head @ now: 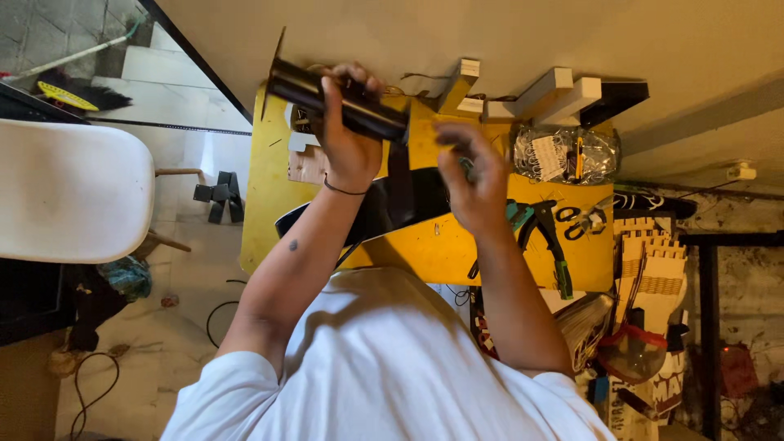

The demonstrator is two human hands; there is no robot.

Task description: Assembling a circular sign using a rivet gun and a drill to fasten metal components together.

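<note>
Gripping a black tube (339,98) over the yellow table's (269,204) far edge, left hand (349,143) is wrapped fully round it; thin flange on the tube's left end. Judgement: keep it level and steady so the other hand can work the open end. Right hand (474,180) is curled near that end, pinching something small and green; can't tell what. Farther right, black pliers (543,233), scissors (576,220) and a clear parts bag (563,155) crowd the table.

Left hand (349,139) grips black tube (339,102) over yellow table (425,245).
</note>
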